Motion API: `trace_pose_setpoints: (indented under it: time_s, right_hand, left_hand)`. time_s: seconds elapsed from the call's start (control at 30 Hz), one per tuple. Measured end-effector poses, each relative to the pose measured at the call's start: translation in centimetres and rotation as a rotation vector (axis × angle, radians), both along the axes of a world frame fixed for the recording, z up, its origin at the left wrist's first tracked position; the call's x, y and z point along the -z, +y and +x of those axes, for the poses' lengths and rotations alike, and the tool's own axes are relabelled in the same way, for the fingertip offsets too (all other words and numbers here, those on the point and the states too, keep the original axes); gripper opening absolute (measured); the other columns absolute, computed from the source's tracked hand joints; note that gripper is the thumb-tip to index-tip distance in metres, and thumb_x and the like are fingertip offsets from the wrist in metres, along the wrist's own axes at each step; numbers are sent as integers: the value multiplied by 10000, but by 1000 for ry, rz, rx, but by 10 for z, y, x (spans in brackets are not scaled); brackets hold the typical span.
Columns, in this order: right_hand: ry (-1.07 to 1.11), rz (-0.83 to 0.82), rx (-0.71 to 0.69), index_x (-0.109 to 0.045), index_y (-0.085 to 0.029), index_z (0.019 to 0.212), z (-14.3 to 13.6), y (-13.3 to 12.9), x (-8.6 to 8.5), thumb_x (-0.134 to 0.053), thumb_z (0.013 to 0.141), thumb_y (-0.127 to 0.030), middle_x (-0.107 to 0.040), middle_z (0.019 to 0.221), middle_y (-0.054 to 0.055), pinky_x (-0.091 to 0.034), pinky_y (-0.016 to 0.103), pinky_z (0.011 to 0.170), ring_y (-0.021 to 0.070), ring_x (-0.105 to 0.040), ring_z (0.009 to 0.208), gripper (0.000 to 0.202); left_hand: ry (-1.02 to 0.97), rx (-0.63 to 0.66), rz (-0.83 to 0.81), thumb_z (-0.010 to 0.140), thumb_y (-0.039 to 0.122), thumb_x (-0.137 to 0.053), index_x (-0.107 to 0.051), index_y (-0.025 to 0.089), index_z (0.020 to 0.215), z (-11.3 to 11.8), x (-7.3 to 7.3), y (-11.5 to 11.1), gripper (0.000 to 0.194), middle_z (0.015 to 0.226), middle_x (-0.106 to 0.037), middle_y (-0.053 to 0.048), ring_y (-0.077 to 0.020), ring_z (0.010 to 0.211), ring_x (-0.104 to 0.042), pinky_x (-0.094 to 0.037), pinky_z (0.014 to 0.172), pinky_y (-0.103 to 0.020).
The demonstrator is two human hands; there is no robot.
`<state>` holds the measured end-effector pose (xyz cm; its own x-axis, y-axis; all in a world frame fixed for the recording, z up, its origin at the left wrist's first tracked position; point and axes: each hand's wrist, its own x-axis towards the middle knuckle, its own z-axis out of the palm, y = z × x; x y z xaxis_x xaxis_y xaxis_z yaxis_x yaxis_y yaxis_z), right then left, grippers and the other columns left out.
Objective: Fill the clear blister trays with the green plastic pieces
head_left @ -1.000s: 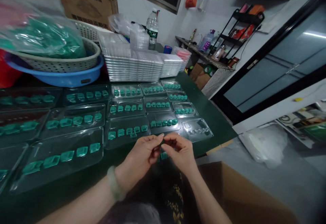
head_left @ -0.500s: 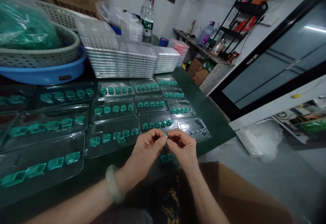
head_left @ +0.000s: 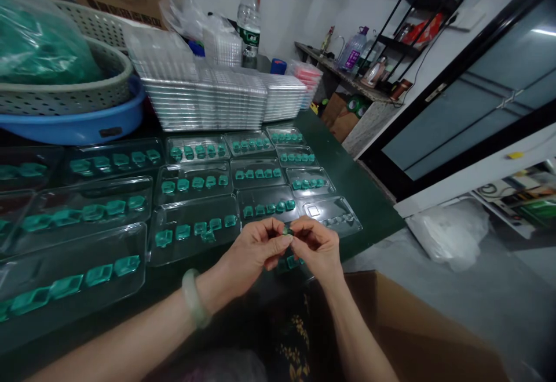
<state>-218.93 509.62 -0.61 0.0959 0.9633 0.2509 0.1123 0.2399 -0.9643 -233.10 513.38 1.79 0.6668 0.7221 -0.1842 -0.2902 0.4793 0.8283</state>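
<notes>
Together, my left hand (head_left: 256, 251) and my right hand (head_left: 319, 248) pinch a small dark greenish piece (head_left: 287, 230) between thumbs and fingertips. Most of the piece is hidden, so its kind cannot be made out. A pale green bangle (head_left: 195, 298) circles my left wrist. Below the hands, a few teal cup-like pieces (head_left: 292, 262) show, partly covered. Just beyond my right hand lies a clear plastic tray (head_left: 336, 207) whose row of pieces looks colourless. To the left, another clear tray (head_left: 174, 257) holds teal pieces (head_left: 183, 232), one sitting out of line.
More clear trays with teal pieces cover the dark green table (head_left: 369, 219). Stacked clear trays (head_left: 208, 101), a water bottle (head_left: 249, 25) and a blue basin (head_left: 78, 124) with a basket (head_left: 104, 77) stand behind. An open cardboard box (head_left: 391, 306) is below right.
Both hands have shifted slightly to the right, still pinching the small piece. More of its greenish surface now shows between the fingertips. The camera view has moved a little.
</notes>
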Motion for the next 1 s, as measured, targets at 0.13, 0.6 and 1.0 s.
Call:
trace_pose_setpoints:
  time_s: [0.13,0.6,1.0]
  right_hand:
    - [-44,-1,84,-598,-199,814,14,7,1,-626,695,-207,-573,759,-8,-421,200,474,74,-503,531,122]
    - [-539,-163,559,-608,-123,665,174,120,26,-629,572,-424,-577,524,19,-411,246,485,133,-519,500,316]
    - [-851,-289,503,-646,-143,685,179,148,37,-578,616,-308,-629,598,31,-404,224,536,141,-561,559,192]
  left_hand:
    - [25,30,-20,758,301,-589,-564,158,854,-5,-1,3,174,617,-489,14,-62,510,-395,-258,432,-183]
    - [409,-318,-41,668,340,-676,-643,223,857,-99,-1,16,225,693,-559,2,-75,540,-456,-368,463,-159]
    - [461,-389,-74,644,343,-691,-657,242,807,-115,12,13,195,718,-576,2,-96,585,-485,-403,464,-147]
